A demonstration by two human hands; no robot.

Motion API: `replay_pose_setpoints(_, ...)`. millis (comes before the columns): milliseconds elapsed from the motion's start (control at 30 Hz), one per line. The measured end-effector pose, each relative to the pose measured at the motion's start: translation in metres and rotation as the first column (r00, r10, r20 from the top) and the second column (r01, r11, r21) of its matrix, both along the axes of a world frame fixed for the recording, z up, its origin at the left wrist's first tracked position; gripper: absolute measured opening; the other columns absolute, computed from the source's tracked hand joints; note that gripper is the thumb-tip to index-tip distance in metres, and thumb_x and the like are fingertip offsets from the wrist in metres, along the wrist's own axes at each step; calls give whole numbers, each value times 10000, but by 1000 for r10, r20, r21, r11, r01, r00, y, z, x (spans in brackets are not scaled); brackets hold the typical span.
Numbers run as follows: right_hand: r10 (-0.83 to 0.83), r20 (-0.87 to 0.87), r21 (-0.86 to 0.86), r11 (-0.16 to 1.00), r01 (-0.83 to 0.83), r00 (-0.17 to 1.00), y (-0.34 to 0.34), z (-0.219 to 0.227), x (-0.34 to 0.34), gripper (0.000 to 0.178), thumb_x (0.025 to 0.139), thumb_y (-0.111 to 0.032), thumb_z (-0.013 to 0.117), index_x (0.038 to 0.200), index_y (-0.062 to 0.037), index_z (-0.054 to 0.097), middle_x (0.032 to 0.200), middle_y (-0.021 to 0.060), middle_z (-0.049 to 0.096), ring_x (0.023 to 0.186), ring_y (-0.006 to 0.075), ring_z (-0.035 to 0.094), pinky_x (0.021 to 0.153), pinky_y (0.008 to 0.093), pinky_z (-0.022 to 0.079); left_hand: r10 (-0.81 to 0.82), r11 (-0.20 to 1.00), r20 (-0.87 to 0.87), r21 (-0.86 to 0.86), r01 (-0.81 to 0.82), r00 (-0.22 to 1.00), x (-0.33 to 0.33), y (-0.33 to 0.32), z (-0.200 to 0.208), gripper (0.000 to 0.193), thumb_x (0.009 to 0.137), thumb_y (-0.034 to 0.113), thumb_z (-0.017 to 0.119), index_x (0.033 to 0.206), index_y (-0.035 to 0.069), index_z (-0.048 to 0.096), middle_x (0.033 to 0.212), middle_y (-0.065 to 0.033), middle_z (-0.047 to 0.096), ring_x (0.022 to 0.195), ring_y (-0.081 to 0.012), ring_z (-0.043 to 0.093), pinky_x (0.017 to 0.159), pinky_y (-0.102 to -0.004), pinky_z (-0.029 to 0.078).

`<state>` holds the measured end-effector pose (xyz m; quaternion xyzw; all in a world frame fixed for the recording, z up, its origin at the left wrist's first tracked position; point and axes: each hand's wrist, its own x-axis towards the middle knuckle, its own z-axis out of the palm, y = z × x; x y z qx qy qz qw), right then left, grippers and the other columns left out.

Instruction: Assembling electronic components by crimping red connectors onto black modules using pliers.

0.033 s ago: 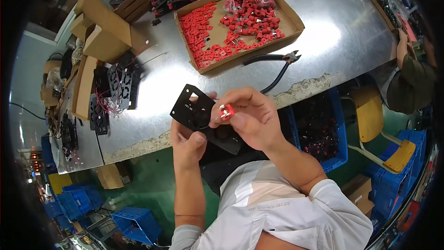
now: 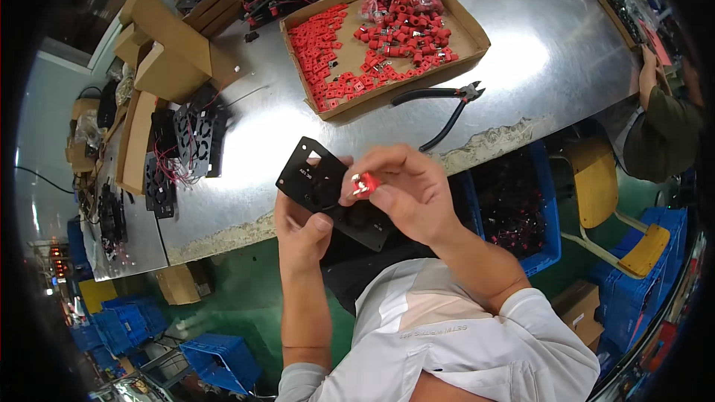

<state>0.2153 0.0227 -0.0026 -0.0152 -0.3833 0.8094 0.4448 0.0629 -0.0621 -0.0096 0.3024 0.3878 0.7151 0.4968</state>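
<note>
My left hand (image 2: 302, 237) grips a flat black panel (image 2: 302, 176) with square and round cutouts and small white print. The panel slants above the near edge of the metal table, its lower right end toward my body. Between the fingertips of my right hand (image 2: 413, 197) is a small red socket (image 2: 364, 186) with shiny metal terminals. The socket is held close to the panel's right side, its terminals facing up and left. Whether it touches the panel I cannot tell. My right fingers hide part of the panel's middle.
A shallow cardboard tray (image 2: 477, 32) of red parts lies beyond my hands. Black-handled cutting pliers (image 2: 469, 92) rest on the metal table (image 2: 521, 97). Fan assemblies (image 2: 195, 138) sit at left, a blue crate (image 2: 550, 201) at right below the table edge. Another person's arm (image 2: 649, 74) shows far right.
The red socket has turned slightly and dipped a little in my right fingers. The black panel has shifted very slightly in my left hand.
</note>
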Motion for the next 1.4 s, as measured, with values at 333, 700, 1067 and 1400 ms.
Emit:
replay_pose_setpoints(333,-11,350,300,949,-101,937,24,22,6,273,913,45,576,1186,49,589,1127,113,596,1026,182,610,959,331,476,-28,988,-778,-117,-100,628,-37,0,23,731,696,204,852,1320,-10,537,1330,-119,535,1233,-227,502,1077,-358,358)
replay_pose_setpoints(700,-145,339,191,978,83,930,16,7,-5,229,923,45,577,1151,52,603,1095,84,574,976,134,619,836,258,521,-19,999,-231,-52,7,973,-12,4,3,843,716,366,857,1341,-23,446,1254,-153,559,1127,-245,596,980,-384,498)
replay_pose_setpoints(1067,-113,346,97,992,84,931,9,10,-1,246,911,60,584,1157,47,574,1060,92,598,956,136,626,863,278,530,-54,997,13,-62,54,998,-6,3,5,967,616,372,916,1359,-22,439,1247,-164,561,1089,-278,617,941,-390,527)
replay_pose_setpoints(1400,-122,421,44,992,114,899,10,8,-4,232,926,58,573,1158,57,569,1054,103,610,943,156,643,831,310,565,-35,997,100,-72,42,994,-2,6,-1,946,654,349,908,1372,-25,419,1268,-163,563,1142,-269,606,959,-418,531)
